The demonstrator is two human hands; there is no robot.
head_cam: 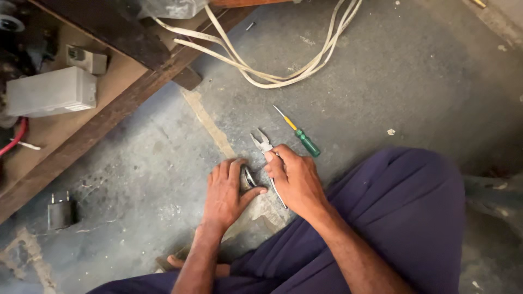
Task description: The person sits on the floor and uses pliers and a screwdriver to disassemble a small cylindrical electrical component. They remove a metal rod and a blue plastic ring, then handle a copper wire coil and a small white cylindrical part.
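— Looking down from the head camera: what is each hand doing on the concrete floor (381, 81)?

— The right hand (294, 179) is wrapped around the handles of a pair of pliers (262, 142), fingers curled over them. The metal nose points away from the person, its tips slightly parted, resting on the floor.

— And the other?

— The left hand (224, 193) lies palm down just beside the right, fingers loosely bent, thumb stretched toward the pliers' handles. A small dark metal part (249, 177) sits under its thumb and forefinger; whether it is gripped or only pressed down I cannot tell.

— Anything close by?

— A screwdriver (298, 133) with a green handle and yellow shaft lies just beyond the right hand, angled, near the pliers' nose but apart from it. Farther off, a loop of pale flat cable (272, 76) runs across the floor. At the left, a black plug adapter (60, 212) stands on the concrete, and a grey box (52, 91) rests on a low wooden board (114, 109).
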